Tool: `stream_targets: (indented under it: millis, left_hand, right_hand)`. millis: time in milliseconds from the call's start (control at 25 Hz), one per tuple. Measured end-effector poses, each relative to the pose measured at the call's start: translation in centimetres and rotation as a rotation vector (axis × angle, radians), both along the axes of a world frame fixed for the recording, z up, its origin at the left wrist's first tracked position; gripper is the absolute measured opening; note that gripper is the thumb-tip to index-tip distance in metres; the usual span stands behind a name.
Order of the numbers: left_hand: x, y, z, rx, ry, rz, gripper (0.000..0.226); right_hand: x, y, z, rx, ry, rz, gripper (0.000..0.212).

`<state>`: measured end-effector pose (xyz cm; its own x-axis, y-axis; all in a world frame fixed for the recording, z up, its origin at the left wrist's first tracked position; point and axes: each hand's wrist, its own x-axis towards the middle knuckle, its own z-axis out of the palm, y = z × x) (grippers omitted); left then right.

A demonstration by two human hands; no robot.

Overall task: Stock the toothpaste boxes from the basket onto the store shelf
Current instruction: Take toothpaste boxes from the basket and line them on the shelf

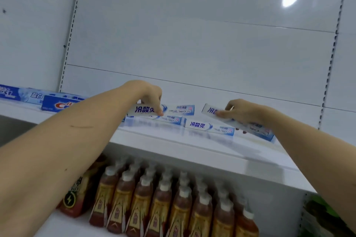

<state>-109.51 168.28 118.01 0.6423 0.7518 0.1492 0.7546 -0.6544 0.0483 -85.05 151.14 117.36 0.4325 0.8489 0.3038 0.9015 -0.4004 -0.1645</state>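
From the head camera, the left hand (152, 96) pinches a white toothpaste box (173, 110) at its near end, its grip clamped on the carton as it lies on top of another box (171, 119) on the shelf (173, 146), near the middle of the frame. At about three o'clock from it, the right hand (242, 110) has its grip clamped round a second box (256, 128), tilted and not yet flat, just beside a box lying flat (210, 127).

To do this well, I judge each box should be lowered flat, printed face forward, edges squared with its neighbours before letting go.

The boxes are long, slim, white cartons with blue lettering. Blue cartons (57, 104) sit at nine o'clock; bottles (154, 202) fill the shelf below. The basket is out of sight.
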Motion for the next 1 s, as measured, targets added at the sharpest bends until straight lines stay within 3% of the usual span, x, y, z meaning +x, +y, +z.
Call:
stream_targets:
  millis: [80,240,360,680,880,1000]
  left_hand:
    - [2.0,0.9,0.1,0.042,0.096,0.075,0.054]
    - [5.9,3.1,-0.7,0.102,0.299,0.251,0.055]
    - [7.2,5.0,-2.2,0.129,0.345,0.304,0.058]
    - [6.0,3.9,-2.0,0.077,0.088,0.220,0.070]
    - [3.4,-0.2,-2.6,0.061,0.057,0.100,0.063]
    - [1.0,-2.5,-2.9,-0.013,-0.083,0.012,0.063]
  right_hand:
    - [2.2,3.3,0.1,-0.104,-0.074,0.028,0.053]
    - [4.8,8.9,0.0,-0.267,-0.012,0.094,0.054]
    - [5.1,11.7,-1.3,-0.363,-0.094,0.126,0.055]
    - [2.2,10.2,-0.9,-0.205,-0.299,0.166,0.052]
    - [-1.9,5.7,-0.8,-0.111,-0.178,0.129,0.044]
    - [-5.1,2.1,-1.4,-0.039,-0.042,0.110,0.049]
